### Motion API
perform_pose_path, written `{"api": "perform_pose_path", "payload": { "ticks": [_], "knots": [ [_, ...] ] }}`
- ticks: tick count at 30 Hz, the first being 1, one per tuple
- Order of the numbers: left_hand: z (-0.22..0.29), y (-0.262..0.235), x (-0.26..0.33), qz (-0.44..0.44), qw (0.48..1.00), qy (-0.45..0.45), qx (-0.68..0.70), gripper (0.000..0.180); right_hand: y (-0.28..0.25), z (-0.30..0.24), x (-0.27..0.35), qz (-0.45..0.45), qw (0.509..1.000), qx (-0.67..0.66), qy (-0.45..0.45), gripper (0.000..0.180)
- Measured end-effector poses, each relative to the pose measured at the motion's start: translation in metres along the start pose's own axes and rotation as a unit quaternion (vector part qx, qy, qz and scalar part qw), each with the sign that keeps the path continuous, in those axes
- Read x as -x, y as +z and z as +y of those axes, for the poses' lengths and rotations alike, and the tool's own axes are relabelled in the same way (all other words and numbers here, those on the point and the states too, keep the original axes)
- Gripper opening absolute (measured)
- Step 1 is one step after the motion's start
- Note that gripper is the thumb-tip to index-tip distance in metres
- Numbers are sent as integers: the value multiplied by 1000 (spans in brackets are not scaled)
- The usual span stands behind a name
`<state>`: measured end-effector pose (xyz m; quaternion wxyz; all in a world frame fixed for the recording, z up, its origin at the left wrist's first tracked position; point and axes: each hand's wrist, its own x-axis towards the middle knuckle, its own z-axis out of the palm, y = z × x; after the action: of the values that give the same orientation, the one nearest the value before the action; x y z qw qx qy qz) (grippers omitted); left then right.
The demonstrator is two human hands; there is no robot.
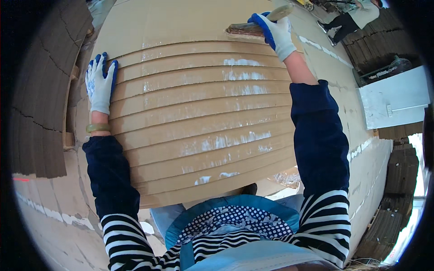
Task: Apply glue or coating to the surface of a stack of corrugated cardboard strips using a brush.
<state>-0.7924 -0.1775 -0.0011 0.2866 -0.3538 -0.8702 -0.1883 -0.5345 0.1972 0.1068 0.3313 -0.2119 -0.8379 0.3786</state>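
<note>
In front of me lies a fanned stack of brown cardboard sheets [194, 106], their edges overlapping in steps. White, wet-looking streaks, perhaps glue [244, 76], run across several of the exposed strips. My left hand [98, 86], in a white and blue glove, rests with fingers stretched out at the left edge of the sheets. A wide, flat brush [246, 30] with a wooden handle is gripped by my right hand [279, 38], gloved alike. The brush lies over the far right part of the stack, just beyond the stepped edges. Its bristles are partly hidden.
Tall piles of dark cardboard [40, 86] stand on pallets close at my left. To the right are a white panel [395, 97] and more cardboard stacks [400, 176]. Another person [361, 16] is at the far right. Clear plastic [288, 178] lies near the stack's near right corner.
</note>
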Motion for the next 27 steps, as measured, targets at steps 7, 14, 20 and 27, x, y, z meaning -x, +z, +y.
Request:
{"api": "perform_pose_path", "payload": {
  "ticks": [7, 14, 20, 27],
  "knots": [
    [6, 5, -5, -3, 1000, 7, 25, 47, -3, 7, 28, -22, 993, 111, 31, 13],
    [-8, 3, -1, -3, 1000, 1, 17, 51, -27, 1, 163, -157, 984, -47, 76, 15],
    [0, 7, -6, -6, 999, 5, 38, 50, -51, -8, 62, -15, 980, -195, -32, 17],
    [-2, 0, -2, -11, 998, 7, 61, 47, -28, 15, -4, 30, 984, -171, -29, 18]
  ]
}}
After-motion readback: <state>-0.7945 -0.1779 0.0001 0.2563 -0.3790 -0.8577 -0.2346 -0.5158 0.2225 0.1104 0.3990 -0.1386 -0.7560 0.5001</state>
